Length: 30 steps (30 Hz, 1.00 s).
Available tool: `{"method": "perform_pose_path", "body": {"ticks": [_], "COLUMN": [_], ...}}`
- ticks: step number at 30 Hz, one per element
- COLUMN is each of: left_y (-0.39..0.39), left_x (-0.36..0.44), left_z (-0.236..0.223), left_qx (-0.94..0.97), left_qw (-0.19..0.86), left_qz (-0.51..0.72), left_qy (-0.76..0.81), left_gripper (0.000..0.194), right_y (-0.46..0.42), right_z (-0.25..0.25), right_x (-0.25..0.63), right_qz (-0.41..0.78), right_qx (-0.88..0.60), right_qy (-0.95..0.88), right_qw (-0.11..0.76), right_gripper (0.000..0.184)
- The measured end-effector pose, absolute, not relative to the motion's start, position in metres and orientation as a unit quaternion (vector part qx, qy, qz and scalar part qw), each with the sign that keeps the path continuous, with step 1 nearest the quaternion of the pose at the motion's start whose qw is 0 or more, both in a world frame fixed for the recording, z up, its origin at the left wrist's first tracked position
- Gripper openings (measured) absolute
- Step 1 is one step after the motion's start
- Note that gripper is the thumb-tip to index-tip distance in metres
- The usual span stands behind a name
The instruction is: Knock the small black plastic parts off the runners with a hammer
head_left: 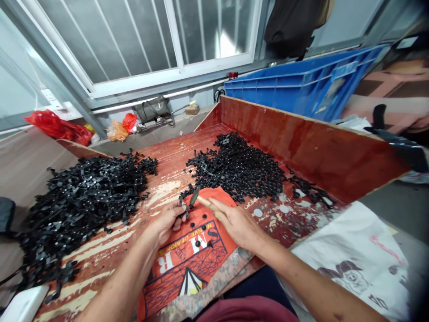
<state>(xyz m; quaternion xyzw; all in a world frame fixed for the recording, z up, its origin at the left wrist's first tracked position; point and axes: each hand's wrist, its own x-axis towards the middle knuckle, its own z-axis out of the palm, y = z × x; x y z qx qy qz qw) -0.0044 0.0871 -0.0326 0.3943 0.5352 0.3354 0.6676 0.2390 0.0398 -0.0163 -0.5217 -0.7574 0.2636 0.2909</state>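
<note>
Resting on a worn red table (301,134) are two black heaps (77,201), with an orange cloth (187,264) between the arms. The right hand (234,221) is clenched round a small knife (201,199); the left hand (166,219) pinches a black plastic piece (183,209) over the cloth. With the blade this close, a slip would likely nick the left fingers.

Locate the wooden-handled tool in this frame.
In the head view, the wooden-handled tool is in the right hand, over the orange cloth, its tip meeting the small black part in the left hand.
</note>
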Motion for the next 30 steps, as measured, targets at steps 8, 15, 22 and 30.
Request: {"method": "perform_pose_path", "body": {"ticks": [8,15,22,30], "left_y": [0.039,0.022,0.023,0.028], "left_x": [0.013,0.037,0.017,-0.001], "left_z": [-0.017,-0.021,-0.012,-0.003], "left_qx": [0.271,0.381,0.403,0.645], "left_qw": [0.708,0.584,0.660,0.307], "left_qz": [0.421,0.483,0.310,0.335], "left_qy": [0.497,0.530,0.553,0.615], "left_gripper": [0.031,0.093,0.068,0.023], "right_y": [0.033,0.033,0.040,0.034], "right_z": [-0.019,-0.014,-0.006,-0.010], "right_x": [0.221,0.196,0.196,0.192], "right_qz": [0.339,0.353,0.359,0.371], "right_qx": [-0.534,-0.507,-0.477,-0.476], "right_qy": [-0.704,-0.722,-0.744,-0.740], "right_qw": [0.323,0.311,0.300,0.296], "right_gripper": [0.009,0.002,0.009,0.008]}}
